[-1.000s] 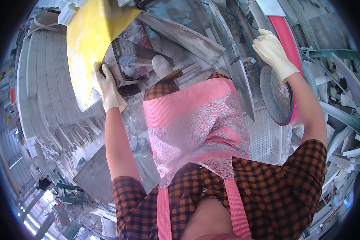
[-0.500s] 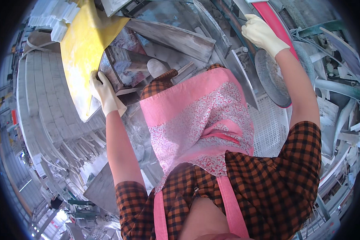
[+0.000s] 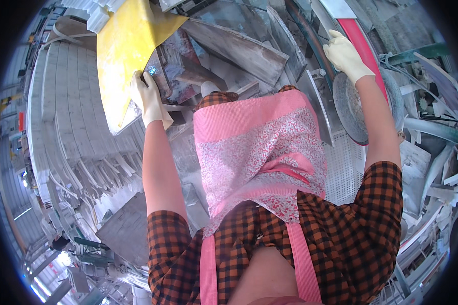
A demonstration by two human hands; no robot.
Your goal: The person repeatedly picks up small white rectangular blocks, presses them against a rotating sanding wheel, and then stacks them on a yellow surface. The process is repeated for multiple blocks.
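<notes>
My left hand (image 3: pixel 150 100), in a cream rubber glove, is closed at the near right edge of a yellow sheet (image 3: pixel 123 56), its fingertips bent over that edge. The sheet drapes over a board and its far right corner hangs free. On the right, my other gloved hand, the right hand (image 3: pixel 347 55), is curled shut beside the red belt (image 3: pixel 360 48) of a machine. Whatever lies inside those fingers is hidden. A round grey wheel (image 3: pixel 347 109) sits just below that hand, partly behind my forearm.
Long grey boards (image 3: pixel 61 101) are stacked at the left. White strips (image 3: pixel 99 18) lie at the top left. Wooden planks (image 3: pixel 239 48) lean beyond my knees. A thin upright metal plate (image 3: pixel 314 101) and a perforated white panel (image 3: pixel 343 165) are near the wheel. Scrap and pipes (image 3: pixel 435 129) crowd the right.
The whole view has shifted, with most things now farther right in it. My left hand stays at the yellow sheet's edge and my right hand stays beside the red belt.
</notes>
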